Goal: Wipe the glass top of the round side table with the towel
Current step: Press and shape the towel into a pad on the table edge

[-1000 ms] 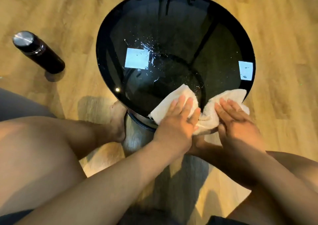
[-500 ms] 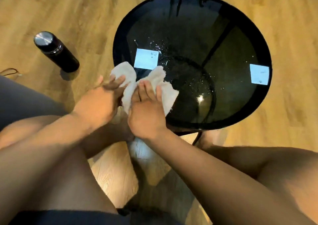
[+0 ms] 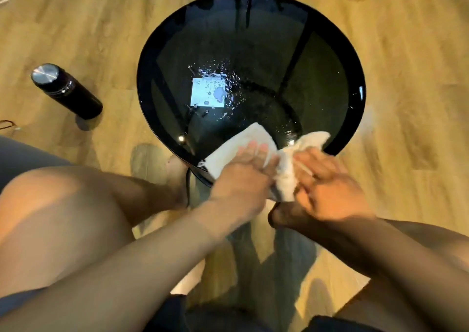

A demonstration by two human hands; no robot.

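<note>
Table (image 3: 330, 82): round, dark shiny glass, wet drops past the fingers.
Towel (image 3: 223, 154): soft, white, bunched, lying on the near edge of the glass under both hands.
Left hand (image 3: 243, 179): fingers flat and close together, pressing the towel down.
Right hand (image 3: 327, 187): fingers spread on the towel's other end; blurry, so I can't tell if it grips.
Bottle (image 3: 67, 91): black, silver cap, on the wood floor far left of the fingers.
Change: hands and towel slid from the left edge to the near right edge.
</note>
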